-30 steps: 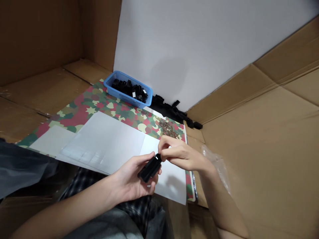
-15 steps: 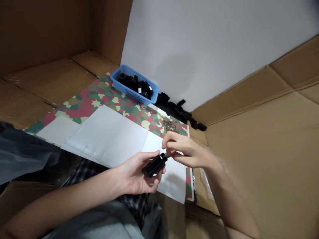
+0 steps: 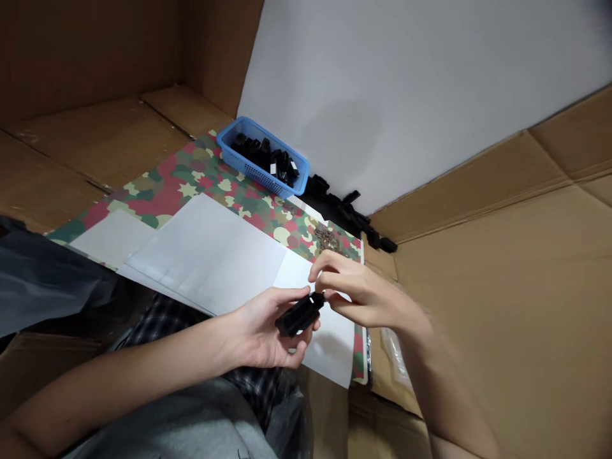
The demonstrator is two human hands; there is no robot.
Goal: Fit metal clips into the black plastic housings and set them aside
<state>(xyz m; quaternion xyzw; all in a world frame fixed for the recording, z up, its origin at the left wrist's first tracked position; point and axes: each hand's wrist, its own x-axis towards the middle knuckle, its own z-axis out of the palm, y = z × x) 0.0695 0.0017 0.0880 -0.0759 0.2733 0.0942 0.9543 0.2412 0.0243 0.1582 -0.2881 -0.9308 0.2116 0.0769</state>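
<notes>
Black plastic block (image 3: 299, 317): tilted in the left hand, just above the white sheets, with a small white tag (image 3: 316, 298) at its far end.
Left hand (image 3: 255, 335): fingers curled closed around the block, holding it.
Right hand (image 3: 366, 296): thumb and fingers almost closed at the tagged end; whether they grip or only touch, I cannot tell.
Risk: a hard pull at the tag against a loose left hold could drop the block.
White sheets (image 3: 215, 255): overlapping on a camouflage mat (image 3: 191, 185), under both hands.
Blue basket (image 3: 253, 167): holds more black blocks (image 3: 270, 159); others lie beyond it (image 3: 351, 213), beside a white board (image 3: 382, 108).
Cardboard box (image 3: 478, 306): surrounds everything.
</notes>
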